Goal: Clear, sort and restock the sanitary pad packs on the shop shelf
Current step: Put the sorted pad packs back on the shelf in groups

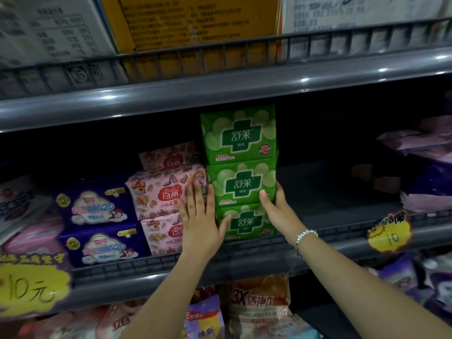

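Note:
Three green pad packs (241,172) stand stacked on the middle shelf (244,255). My left hand (200,216) lies flat with straight fingers against the stack's left side, its thumb on the front of the bottom pack. My right hand (276,204) presses the stack's right side, thumb on the front of the middle pack. Left of the stack sit pink patterned packs (161,192), and further left two dark blue packs (97,221).
The shelf to the right of the green stack is dark and bare up to purple packs (425,182) at the far right. Yellow price tags (31,287) hang on the shelf rail. Cartons (195,23) fill the upper shelf; bagged goods (259,311) sit below.

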`<state>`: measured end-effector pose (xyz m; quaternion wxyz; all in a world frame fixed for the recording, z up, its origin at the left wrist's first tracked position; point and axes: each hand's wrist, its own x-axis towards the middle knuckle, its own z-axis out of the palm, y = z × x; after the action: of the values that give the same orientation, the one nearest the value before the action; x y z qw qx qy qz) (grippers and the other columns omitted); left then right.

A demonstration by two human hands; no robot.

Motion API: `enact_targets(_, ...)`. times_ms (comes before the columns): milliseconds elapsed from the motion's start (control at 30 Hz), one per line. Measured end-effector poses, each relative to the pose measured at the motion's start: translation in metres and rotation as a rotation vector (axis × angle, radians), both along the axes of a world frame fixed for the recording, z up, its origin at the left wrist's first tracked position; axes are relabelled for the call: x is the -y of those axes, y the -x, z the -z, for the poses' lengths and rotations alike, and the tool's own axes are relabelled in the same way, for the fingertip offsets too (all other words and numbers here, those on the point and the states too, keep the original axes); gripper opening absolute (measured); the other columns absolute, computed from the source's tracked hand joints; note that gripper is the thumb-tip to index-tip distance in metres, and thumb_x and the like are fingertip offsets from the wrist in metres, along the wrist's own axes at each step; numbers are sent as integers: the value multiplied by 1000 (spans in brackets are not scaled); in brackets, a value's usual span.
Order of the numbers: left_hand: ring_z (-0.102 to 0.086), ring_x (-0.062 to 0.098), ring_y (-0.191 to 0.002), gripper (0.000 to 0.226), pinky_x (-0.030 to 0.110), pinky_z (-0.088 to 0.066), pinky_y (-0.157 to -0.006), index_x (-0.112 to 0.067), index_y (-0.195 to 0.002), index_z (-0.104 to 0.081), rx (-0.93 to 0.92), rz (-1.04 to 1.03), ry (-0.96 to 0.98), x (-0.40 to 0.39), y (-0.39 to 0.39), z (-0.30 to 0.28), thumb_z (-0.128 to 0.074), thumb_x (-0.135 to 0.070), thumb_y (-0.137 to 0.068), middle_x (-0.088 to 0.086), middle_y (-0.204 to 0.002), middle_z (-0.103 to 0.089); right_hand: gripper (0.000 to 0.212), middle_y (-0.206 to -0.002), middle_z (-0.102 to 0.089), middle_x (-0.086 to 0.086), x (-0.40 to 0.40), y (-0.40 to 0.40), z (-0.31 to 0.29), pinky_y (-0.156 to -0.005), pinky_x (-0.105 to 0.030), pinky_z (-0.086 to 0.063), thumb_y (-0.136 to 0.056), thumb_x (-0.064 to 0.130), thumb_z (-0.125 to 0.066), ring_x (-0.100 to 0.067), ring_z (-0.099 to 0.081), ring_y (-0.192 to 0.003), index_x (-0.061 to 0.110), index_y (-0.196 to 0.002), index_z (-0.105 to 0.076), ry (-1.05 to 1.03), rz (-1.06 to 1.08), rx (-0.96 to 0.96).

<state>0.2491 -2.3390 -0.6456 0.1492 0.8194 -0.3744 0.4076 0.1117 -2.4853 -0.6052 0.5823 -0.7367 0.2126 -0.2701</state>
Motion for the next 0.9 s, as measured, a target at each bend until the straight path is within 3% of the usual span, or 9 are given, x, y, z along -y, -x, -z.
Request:
enact_targets(167,12,32,-148,84,47,17,-117,-15,-153,11,-24,45,6,-1,-2,1,-28,-60,-94,15,-159,19,64,-134,-49,7,-10,0,-1,-87,-31,-45,-99,48,-39,-14,-54,-103,38,-152,-4,-8,30,14)
enact_targets(467,8,30,-149,71,48,2,-119,-8,-154,-2,-55,83,-23,-25,20,17,-21,-49,-99,14,-160,13,69,-151,-39,3,-27,19,6,-104,-36,-38,-99,50,-39,-23,-45,-132,34,-154,-3,-17,45,-20)
enact_targets(567,4,30,-149,68,52,0,-117,-11,-154,-8,-127,115,-43,-32,37,17,-16,-51,-100,17,-160,-1,70,-148,-40,4,-39,31,14,-108,-35,-35,-97,49,-44,-18,-42,-134,32,-154,-8,-1,49,11)
enact_targets(667,-3,29,-148,67,54,-4,-118,-11,-153,-18,-252,176,-8,-40,63,16,-26,-48,-98,18,-160,-8,64,-134,-47,13,-55,48,26,-104,-27,-38,-96,45,-49,-6,-46,-124,31,-152,-21,61,40,22)
enact_targets(800,-18,33,-145,64,52,-17,-117,-12,-150,-30,-496,272,61,-59,113,23,-28,-48,-97,17,-158,-18,55,-145,-45,7,-78,79,48,-103,-21,-36,-96,36,-54,-7,-43,-133,26,-147,-34,111,0,-4)
enact_targets(900,-29,34,-139,54,47,-27,-113,-10,-145,-38,-614,290,121,-77,140,40,-39,-37,-99,16,-151,-30,48,-138,-51,5,-93,108,69,-99,-18,-38,-96,32,-56,-7,-47,-129,25,-142,-43,162,-10,-66)
